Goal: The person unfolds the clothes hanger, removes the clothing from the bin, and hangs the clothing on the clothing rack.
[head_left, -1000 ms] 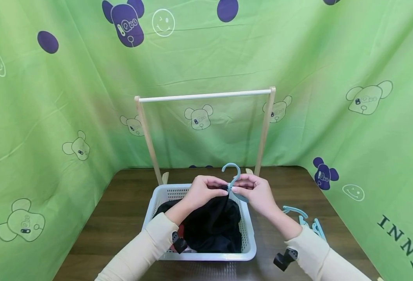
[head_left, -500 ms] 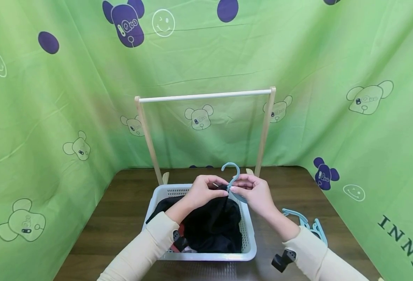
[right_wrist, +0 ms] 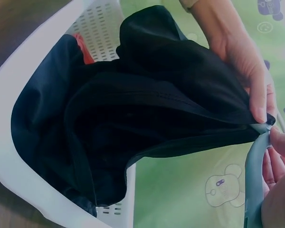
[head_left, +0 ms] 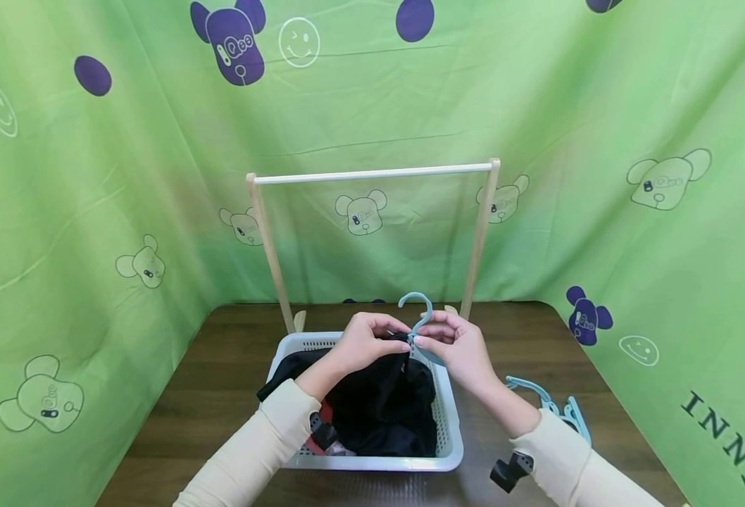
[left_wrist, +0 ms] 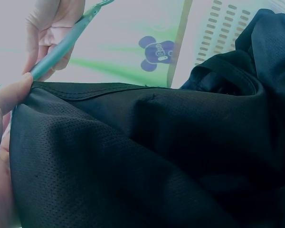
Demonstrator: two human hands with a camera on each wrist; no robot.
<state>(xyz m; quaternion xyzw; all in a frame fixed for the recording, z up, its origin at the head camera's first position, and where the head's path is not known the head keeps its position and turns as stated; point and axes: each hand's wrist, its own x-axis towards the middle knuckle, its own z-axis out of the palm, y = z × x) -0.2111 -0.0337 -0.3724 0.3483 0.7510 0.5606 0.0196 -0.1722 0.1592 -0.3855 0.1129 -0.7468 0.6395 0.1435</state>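
Your left hand [head_left: 365,343] pinches the black fabric garment [head_left: 385,405] between closed fingers, your right hand [head_left: 460,346] likewise grips the pale-blue plastic hanger [right_wrist: 255,175] beside it; the garment droops into the white perforated plastic basket [head_left: 372,463] on the brown wooden surface [head_left: 220,366]

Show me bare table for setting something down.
The table is bare left of the basket, out to the green curtain, and at the far right, behind the loose blue hangers. Crowded: the basket, heaped with black fabric under the left hand and right hand, and the near right, where the right sleeve overlaps those hangers.
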